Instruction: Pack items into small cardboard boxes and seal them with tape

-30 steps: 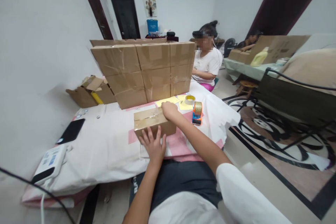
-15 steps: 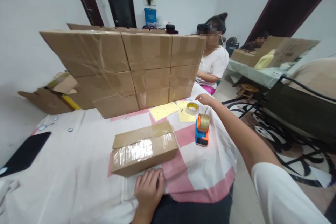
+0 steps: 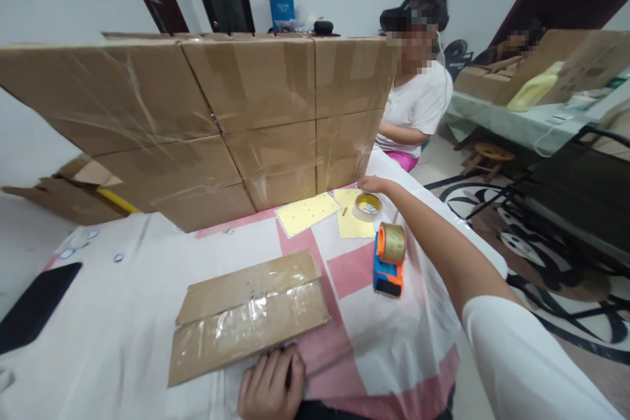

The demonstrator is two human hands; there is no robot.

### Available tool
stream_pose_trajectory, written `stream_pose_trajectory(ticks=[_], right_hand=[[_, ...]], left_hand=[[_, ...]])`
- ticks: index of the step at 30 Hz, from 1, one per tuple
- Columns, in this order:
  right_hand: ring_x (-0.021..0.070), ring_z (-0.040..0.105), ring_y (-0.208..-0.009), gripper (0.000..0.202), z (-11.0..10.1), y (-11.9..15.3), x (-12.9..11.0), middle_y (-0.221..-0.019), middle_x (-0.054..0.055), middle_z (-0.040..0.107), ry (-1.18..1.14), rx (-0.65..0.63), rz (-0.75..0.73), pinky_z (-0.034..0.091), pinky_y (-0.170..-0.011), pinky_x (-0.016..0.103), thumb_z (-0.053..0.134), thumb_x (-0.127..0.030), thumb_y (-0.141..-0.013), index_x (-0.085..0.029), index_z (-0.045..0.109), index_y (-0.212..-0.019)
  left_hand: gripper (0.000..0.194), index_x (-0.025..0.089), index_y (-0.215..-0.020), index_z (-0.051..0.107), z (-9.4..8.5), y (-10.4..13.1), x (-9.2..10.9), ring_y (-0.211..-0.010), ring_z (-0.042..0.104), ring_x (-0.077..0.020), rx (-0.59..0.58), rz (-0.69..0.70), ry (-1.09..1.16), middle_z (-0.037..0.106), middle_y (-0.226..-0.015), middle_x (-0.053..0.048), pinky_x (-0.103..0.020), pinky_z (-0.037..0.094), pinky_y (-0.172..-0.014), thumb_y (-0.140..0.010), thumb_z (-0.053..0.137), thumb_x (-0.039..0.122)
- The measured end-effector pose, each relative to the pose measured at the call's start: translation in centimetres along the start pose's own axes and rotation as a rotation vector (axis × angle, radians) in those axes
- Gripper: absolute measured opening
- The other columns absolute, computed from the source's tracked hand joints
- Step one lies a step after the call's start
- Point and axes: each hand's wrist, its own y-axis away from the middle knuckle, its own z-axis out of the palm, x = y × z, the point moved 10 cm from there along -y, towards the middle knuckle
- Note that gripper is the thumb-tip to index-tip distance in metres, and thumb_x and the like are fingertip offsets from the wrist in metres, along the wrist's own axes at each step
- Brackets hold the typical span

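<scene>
My left hand (image 3: pixel 272 380) lies on the cloth at the front side of a taped cardboard box (image 3: pixel 251 315), its fingers loosely bent and holding nothing. Stretched far forward, my right hand (image 3: pixel 373 184) has its fingers drawn together at the cloth, close to the lower right corner of a wall of stacked cardboard boxes (image 3: pixel 268 88). What is between those fingertips is too small to make out. Just in front of that hand lies a roll of clear tape (image 3: pixel 367 207) with a yellow core. Nearer is a blue and orange tape dispenser (image 3: pixel 388 269) carrying a brown tape roll (image 3: pixel 392 243).
Yellow paper sheets (image 3: pixel 308 213) lie before the stack. A black flat object (image 3: pixel 37 305) is at the left of the cloth-covered table (image 3: pixel 132 315). Beyond the stack, a person in a white shirt (image 3: pixel 418 102) sits. An opened carton (image 3: pixel 69 200) stands at far left.
My right hand has moved slightly left and down to the cloth, its fingers drawing together. The view has tilted down and come closer; the single box appears tipped toward me.
</scene>
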Motion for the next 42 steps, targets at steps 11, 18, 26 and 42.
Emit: stream_pose_trajectory(ticks=[11, 18, 26, 42], right_hand=[[0.0172, 0.067, -0.085, 0.034, -6.1, 13.0, -6.4, -0.099, 0.007, 0.071, -0.778, 0.299, -0.213, 0.054, -0.076, 0.03, 0.062, -0.028, -0.083, -0.018, 0.062, -0.116], [0.0166, 0.059, -0.079, 0.033, 2.1, 25.2, -13.6, -0.086, 0.002, 0.061, -1.396, 0.121, -0.397, 0.05, -0.077, 0.032, 0.074, -0.039, -0.081, -0.024, 0.062, -0.107], [0.0157, 0.058, -0.083, 0.038, 9.9, 25.9, -16.6, -0.091, 0.0, 0.058, -1.48, -0.097, -0.404, 0.045, -0.076, 0.028, 0.068, -0.033, -0.083, -0.025, 0.06, -0.119], [0.0231, 0.04, -0.141, 0.073, 10.7, 26.9, -17.7, -0.153, 0.009, 0.041, -1.328, -0.155, -0.5, 0.035, -0.116, 0.04, 0.068, -0.037, -0.09, -0.032, 0.035, -0.155]], left_hand=[[0.008, 0.024, -0.091, 0.07, -0.2, -1.2, 0.0, -0.072, 0.066, -0.0201, -0.03, -0.035, 0.035, 0.076, -0.079, 0.0, -0.034, 0.04, -0.071, -0.09, 0.063, 0.019], [0.015, 0.023, -0.083, 0.07, -0.7, -1.9, 0.5, -0.071, 0.064, -0.0179, -0.069, -0.028, 0.026, 0.072, -0.074, 0.0, -0.032, 0.038, -0.07, -0.092, 0.059, 0.02], [0.018, 0.023, -0.083, 0.071, 0.0, -1.6, 0.6, -0.07, 0.063, -0.0179, -0.094, -0.025, -0.048, 0.072, -0.073, -0.001, -0.032, 0.037, -0.07, -0.093, 0.056, 0.022], [0.009, 0.021, -0.087, 0.065, -0.5, -1.2, 0.0, -0.069, 0.062, -0.0171, -0.065, -0.034, 0.008, 0.069, -0.073, -0.001, -0.031, 0.04, -0.068, -0.091, 0.058, 0.02]])
